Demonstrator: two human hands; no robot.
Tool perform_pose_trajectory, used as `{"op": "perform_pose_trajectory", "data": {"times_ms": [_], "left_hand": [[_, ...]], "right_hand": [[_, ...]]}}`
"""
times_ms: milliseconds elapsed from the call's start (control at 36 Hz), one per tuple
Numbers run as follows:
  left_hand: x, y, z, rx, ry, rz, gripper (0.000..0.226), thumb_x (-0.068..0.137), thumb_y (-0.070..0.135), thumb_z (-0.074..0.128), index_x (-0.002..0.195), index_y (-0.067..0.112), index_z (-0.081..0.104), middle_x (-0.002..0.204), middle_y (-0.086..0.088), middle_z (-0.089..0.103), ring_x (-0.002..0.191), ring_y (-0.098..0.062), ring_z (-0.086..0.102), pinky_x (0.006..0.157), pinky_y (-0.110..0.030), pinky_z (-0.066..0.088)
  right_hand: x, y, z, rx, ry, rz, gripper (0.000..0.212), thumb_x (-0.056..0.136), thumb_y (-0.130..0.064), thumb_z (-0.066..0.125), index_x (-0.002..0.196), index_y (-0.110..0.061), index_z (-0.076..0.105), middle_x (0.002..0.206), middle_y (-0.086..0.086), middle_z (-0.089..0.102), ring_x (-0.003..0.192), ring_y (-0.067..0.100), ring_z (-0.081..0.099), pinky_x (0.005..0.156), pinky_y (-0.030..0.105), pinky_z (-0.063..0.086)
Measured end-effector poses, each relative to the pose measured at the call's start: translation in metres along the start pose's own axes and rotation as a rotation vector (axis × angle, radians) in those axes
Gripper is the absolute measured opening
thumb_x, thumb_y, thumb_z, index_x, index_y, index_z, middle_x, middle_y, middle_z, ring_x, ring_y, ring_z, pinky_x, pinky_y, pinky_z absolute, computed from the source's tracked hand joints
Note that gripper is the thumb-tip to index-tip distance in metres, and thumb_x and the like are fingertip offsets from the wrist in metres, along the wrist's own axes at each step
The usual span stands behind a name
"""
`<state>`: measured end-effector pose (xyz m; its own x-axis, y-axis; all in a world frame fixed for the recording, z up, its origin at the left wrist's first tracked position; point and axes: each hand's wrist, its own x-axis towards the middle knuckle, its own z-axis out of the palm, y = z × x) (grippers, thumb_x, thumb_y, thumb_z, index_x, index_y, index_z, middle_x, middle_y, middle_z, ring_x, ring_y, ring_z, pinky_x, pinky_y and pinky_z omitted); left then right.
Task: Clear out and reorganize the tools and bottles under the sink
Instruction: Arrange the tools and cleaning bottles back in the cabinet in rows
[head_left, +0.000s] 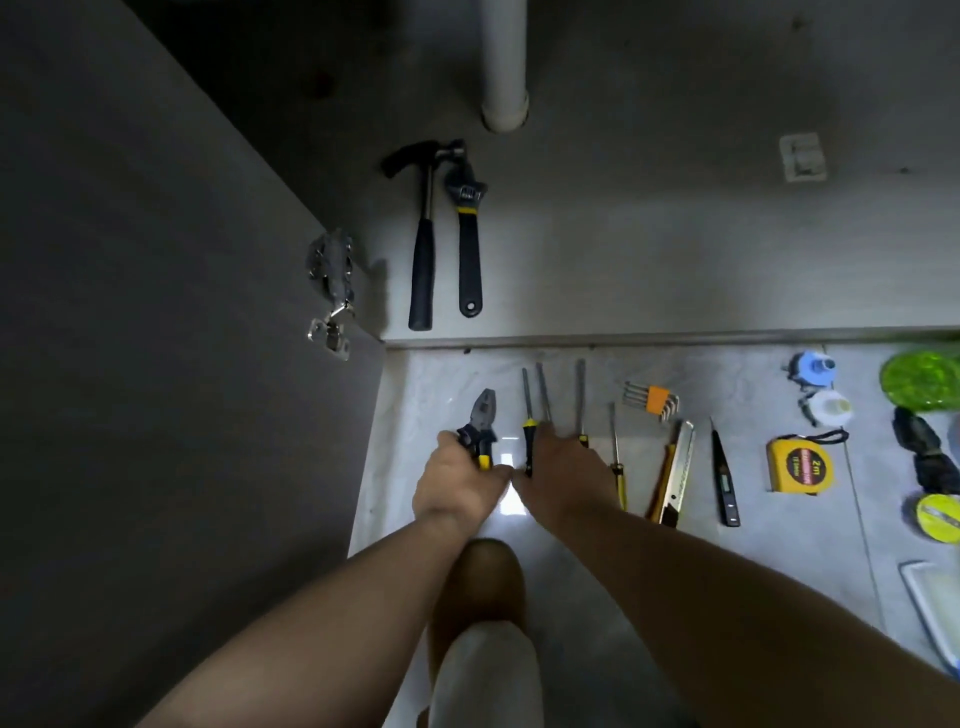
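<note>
My left hand gripped pliers by handles. Right hand lay over screwdrivers; grip unclear. Hammer, wrench ahead in cabinet. Best lift pliers clear, lay parallel beside wrench.

Yellow tape measure: red label reads "2m"; smaller print illegible.

The pliers have black-and-yellow grips and a grey head. The hammer is black with a silvery neck; the wrench is dark with a yellow band. The tape measure is yellow with a red label. The hex keys sit in an orange holder. The floor is pale grey, faintly marbled. The pipe is white.
</note>
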<state>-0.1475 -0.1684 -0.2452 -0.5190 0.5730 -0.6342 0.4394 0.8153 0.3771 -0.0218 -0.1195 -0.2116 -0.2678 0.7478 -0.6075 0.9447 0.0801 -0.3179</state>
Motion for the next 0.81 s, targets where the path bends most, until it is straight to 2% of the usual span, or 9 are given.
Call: {"op": "perform_pose_trajectory", "data": {"times_ms": [111, 222, 333, 444, 528, 583, 639, 722, 806], "left_hand": [[-0.006, -0.009, -0.007, -0.085, -0.001, 0.018, 0.050, 0.069, 0.053, 0.077, 0.104, 0.031, 0.048, 0.087, 0.016, 0.061, 0.081, -0.012, 0.060, 0.066, -0.026, 0.043], [-0.015, -0.005, -0.015, -0.183, 0.011, 0.063, 0.050, 0.056, 0.059, 0.069, 0.092, 0.030, 0.049, 0.081, 0.011, 0.064, 0.074, -0.012, 0.063, 0.069, -0.032, 0.053], [-0.025, 0.003, -0.020, -0.052, 0.035, 0.214, 0.043, 0.061, 0.056, 0.067, 0.088, 0.038, 0.038, 0.073, 0.013, 0.062, 0.064, -0.004, 0.060, 0.051, -0.020, 0.038], [-0.036, 0.020, -0.023, -0.122, 0.047, 0.248, 0.045, 0.058, 0.057, 0.065, 0.089, 0.042, 0.037, 0.072, 0.013, 0.061, 0.066, 0.002, 0.059, 0.047, -0.016, 0.035], [-0.037, 0.029, -0.031, -0.165, 0.111, 0.257, 0.039, 0.062, 0.050, 0.064, 0.086, 0.038, 0.037, 0.072, 0.009, 0.060, 0.062, -0.005, 0.059, 0.051, -0.025, 0.040], [-0.034, 0.029, -0.038, -0.177, 0.162, 0.263, 0.035, 0.066, 0.043, 0.065, 0.088, 0.034, 0.039, 0.073, 0.007, 0.060, 0.065, -0.011, 0.060, 0.057, -0.033, 0.047], [-0.030, 0.025, -0.042, -0.184, 0.210, 0.257, 0.034, 0.070, 0.037, 0.067, 0.090, 0.030, 0.041, 0.075, 0.007, 0.060, 0.068, -0.016, 0.061, 0.063, -0.035, 0.050], [-0.026, 0.014, -0.045, -0.226, 0.257, 0.210, 0.033, 0.076, 0.026, 0.073, 0.093, 0.026, 0.045, 0.078, 0.004, 0.062, 0.069, -0.015, 0.061, 0.063, -0.031, 0.047], [-0.025, 0.005, -0.044, -0.257, 0.275, 0.201, 0.031, 0.077, 0.021, 0.074, 0.094, 0.022, 0.048, 0.080, 0.000, 0.062, 0.069, -0.017, 0.061, 0.063, -0.030, 0.046]], "right_hand": [[0.007, -0.005, 0.020, -0.025, 0.060, 0.086, 0.053, 0.095, -0.028, 0.059, 0.139, -0.009, 0.037, 0.121, 0.013, 0.065, 0.106, 0.031, 0.068, 0.082, 0.039, 0.055], [0.010, -0.004, 0.021, -0.052, 0.044, 0.052, 0.035, 0.091, -0.024, 0.062, 0.123, -0.012, 0.053, 0.116, 0.009, 0.067, 0.107, 0.028, 0.068, 0.083, 0.036, 0.055], [0.012, 0.002, 0.009, -0.013, -0.032, 0.016, 0.019, 0.090, -0.024, 0.060, 0.106, -0.015, 0.066, 0.113, 0.009, 0.068, 0.106, 0.030, 0.067, 0.083, 0.035, 0.055], [0.001, 0.015, -0.005, -0.039, -0.077, -0.072, 0.026, 0.090, -0.034, 0.062, 0.108, -0.015, 0.062, 0.110, 0.010, 0.066, 0.104, 0.030, 0.066, 0.078, 0.034, 0.052], [-0.014, 0.024, -0.002, 0.007, -0.149, -0.138, 0.022, 0.088, -0.038, 0.060, 0.096, -0.020, 0.050, 0.105, 0.010, 0.065, 0.100, 0.032, 0.064, 0.069, 0.030, 0.042], [-0.023, 0.027, 0.009, 0.035, -0.157, -0.183, 0.024, 0.086, -0.037, 0.061, 0.092, -0.023, 0.043, 0.106, 0.007, 0.062, 0.100, 0.032, 0.063, 0.069, 0.029, 0.039], [-0.030, 0.023, 0.022, 0.011, -0.129, -0.217, 0.025, 0.086, -0.036, 0.061, 0.099, -0.022, 0.045, 0.114, 0.006, 0.056, 0.103, 0.032, 0.062, 0.072, 0.031, 0.041], [-0.032, 0.012, 0.036, -0.103, -0.059, -0.168, 0.040, 0.093, -0.026, 0.058, 0.128, -0.017, 0.043, 0.128, 0.007, 0.048, 0.109, 0.032, 0.062, 0.076, 0.036, 0.048], [-0.027, 0.005, 0.043, -0.205, -0.047, -0.116, 0.038, 0.096, -0.012, 0.052, 0.133, -0.010, 0.045, 0.131, 0.011, 0.050, 0.111, 0.031, 0.064, 0.082, 0.038, 0.052]]}}
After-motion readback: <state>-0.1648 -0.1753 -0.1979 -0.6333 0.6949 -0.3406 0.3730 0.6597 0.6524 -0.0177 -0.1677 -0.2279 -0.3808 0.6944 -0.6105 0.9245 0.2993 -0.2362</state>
